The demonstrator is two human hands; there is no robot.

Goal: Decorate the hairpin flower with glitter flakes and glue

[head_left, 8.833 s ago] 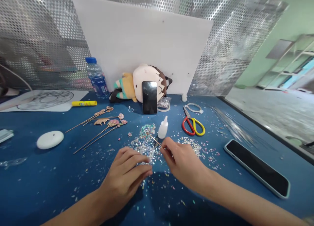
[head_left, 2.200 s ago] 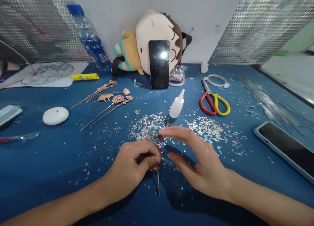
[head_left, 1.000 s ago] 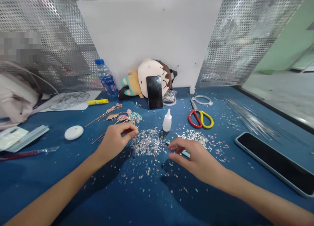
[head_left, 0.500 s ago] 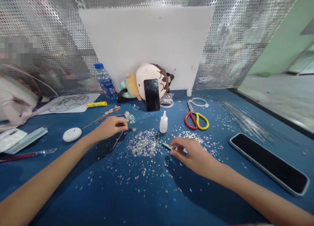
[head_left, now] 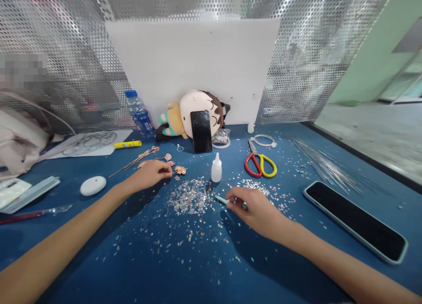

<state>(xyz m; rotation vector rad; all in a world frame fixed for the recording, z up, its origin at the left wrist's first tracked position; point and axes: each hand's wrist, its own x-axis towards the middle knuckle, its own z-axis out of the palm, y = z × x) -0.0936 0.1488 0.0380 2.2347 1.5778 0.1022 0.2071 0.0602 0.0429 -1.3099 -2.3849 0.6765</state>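
Observation:
My left hand [head_left: 152, 174] is closed in a pinch on the thin stem of a gold flower ornament [head_left: 180, 169], whose head points right, just above the table. Other flower-headed sticks [head_left: 144, 154] lie behind that hand. My right hand [head_left: 255, 211] is closed around pale teal tweezers [head_left: 222, 200], their tips pointing left toward a spread of shiny sequin-like flakes [head_left: 191, 197]. Its fingers partly hide the tweezers. Between and beyond both hands stands a small white squeeze bottle [head_left: 216, 168], upright with a pointed nozzle.
Red-and-yellow-handled scissors [head_left: 260, 162] lie at the right, near thin metal wires [head_left: 325, 163] and a large phone [head_left: 356, 220]. A plush doll [head_left: 194, 113] with a dark phone [head_left: 201, 132] leaning on it rests at the back. A water bottle [head_left: 140, 114] and white case [head_left: 93, 186] are left.
The flower ornament in my left hand has turned: its gold side now shows and its stick no longer hangs down in view. The tweezers show more clearly in my right hand. The view shifted slightly.

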